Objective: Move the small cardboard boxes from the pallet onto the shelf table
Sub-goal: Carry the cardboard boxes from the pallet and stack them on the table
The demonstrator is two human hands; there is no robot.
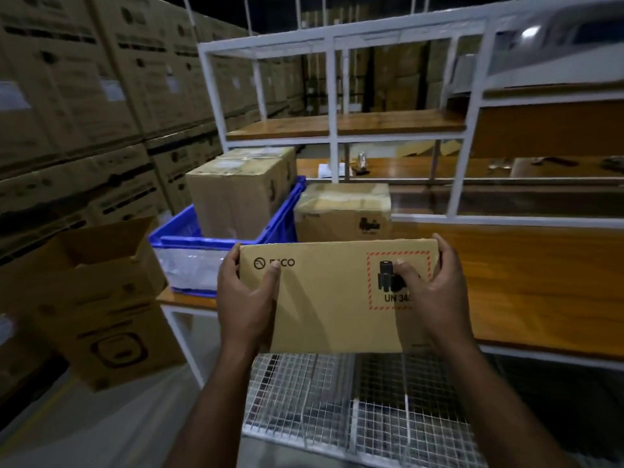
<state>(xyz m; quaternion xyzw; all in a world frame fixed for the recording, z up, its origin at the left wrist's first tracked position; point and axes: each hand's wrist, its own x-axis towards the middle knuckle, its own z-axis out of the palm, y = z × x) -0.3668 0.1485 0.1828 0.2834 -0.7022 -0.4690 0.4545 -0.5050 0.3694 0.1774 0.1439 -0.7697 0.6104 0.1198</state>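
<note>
I have the box (332, 298) clamped between both hands — left hand (244, 298) on its left end, right hand (435, 295) on its right, thumbs on top — above the table's (526, 282) front edge. Beyond it, another carton (341, 211) sits beside a blue crate (270, 228) at the left end.

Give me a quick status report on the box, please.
Left hand and right hand grip small cardboard box. Held above shelf table. Sealed box ahead.
</note>
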